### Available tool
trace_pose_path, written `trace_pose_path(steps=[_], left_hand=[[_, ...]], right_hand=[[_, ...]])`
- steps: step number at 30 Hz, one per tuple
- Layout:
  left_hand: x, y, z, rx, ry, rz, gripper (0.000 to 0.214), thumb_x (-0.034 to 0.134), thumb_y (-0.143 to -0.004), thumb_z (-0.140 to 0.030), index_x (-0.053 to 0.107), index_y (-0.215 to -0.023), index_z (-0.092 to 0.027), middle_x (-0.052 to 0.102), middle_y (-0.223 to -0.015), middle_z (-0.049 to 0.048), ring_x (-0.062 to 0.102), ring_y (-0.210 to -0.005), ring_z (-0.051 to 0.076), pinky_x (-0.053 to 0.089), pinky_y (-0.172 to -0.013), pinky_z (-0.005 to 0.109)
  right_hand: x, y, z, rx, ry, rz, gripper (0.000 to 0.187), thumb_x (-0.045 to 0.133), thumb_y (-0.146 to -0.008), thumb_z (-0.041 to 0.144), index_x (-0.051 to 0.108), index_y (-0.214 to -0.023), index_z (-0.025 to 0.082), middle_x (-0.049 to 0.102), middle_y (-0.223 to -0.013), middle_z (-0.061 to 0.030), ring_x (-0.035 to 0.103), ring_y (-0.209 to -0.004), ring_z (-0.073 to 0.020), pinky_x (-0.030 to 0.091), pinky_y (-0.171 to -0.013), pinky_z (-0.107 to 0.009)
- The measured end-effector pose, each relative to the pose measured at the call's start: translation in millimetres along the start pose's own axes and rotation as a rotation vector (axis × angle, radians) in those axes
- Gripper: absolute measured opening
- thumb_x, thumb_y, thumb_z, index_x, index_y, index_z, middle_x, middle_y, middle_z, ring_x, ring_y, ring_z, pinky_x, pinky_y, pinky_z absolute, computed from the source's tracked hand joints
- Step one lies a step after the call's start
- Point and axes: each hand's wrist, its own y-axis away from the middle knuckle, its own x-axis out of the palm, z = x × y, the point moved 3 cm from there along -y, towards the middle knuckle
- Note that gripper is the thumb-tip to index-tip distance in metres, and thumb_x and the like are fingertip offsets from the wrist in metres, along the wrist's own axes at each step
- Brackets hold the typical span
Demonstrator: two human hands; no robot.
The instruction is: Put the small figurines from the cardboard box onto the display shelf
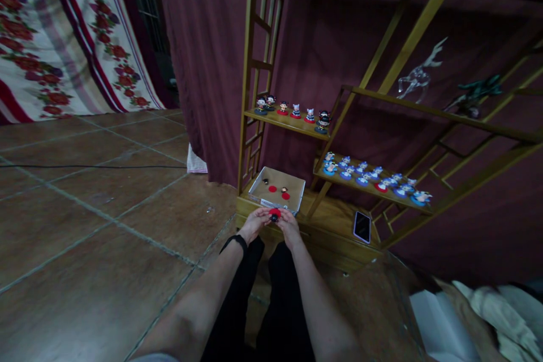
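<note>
Between my two hands is a small figurine [275, 216] with a red round base and a dark head. My left hand [254, 223], with a dark band on its wrist, has its fingers closed on the figurine's left side. From the right, my right hand [288, 224] grips the same piece. Both hands are at the near edge of a shallow white box [297, 184]. Inside the box lie a red disc [272, 189], a small figurine [284, 190] by another red disc [286, 196], and a small dark piece [266, 181].
A wooden display rack [250, 68] rises ahead. Small figurines stand on its upper left shelf [275, 119], and several bluish ones on the right shelf [369, 185]. A phone [362, 227] lies on the bottom board. Above are a clear horse figure [418, 79] and a dark green ornament [477, 96].
</note>
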Motion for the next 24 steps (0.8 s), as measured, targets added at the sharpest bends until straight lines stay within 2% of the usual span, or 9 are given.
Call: trace_pose_path(steps=[8,15,24], left_hand=[[-1.0,0,-1,-0.01,-0.001,0.016,0.03,0.076,-0.053,-0.015,0.065,-0.081,-0.014,0.068,-0.075,0.0039,0.061,-0.065,0.01,0.044,-0.064,0.021],[-1.5,-3,4,-0.018,-0.02,-0.046,0.025,0.075,-0.056,-0.016,0.064,-0.079,-0.012,0.066,-0.069,0.0031,0.056,-0.054,0.007,0.04,-0.052,0.017],[-5.3,-9,11,-0.017,-0.071,-0.016,0.026,0.073,-0.058,-0.019,0.064,-0.081,-0.011,0.066,-0.072,0.0043,0.055,-0.051,0.006,0.041,-0.049,0.018]], right_hand=[[-4,-5,-7,-0.043,0.015,-0.015,0.034,0.067,-0.055,0.019,0.06,-0.088,0.021,0.067,-0.089,-0.0011,0.061,-0.08,-0.0155,0.047,-0.075,-0.028],[-3,-3,-12,0.055,-0.022,0.014,0.038,0.071,-0.057,0.029,0.059,-0.093,0.021,0.067,-0.089,-0.0025,0.063,-0.08,-0.0168,0.05,-0.074,-0.032],[-1,-4,-12,0.103,-0.003,-0.014,0.031,0.07,-0.061,0.034,0.062,-0.087,0.02,0.066,-0.089,-0.0025,0.063,-0.076,-0.015,0.051,-0.07,-0.031]])
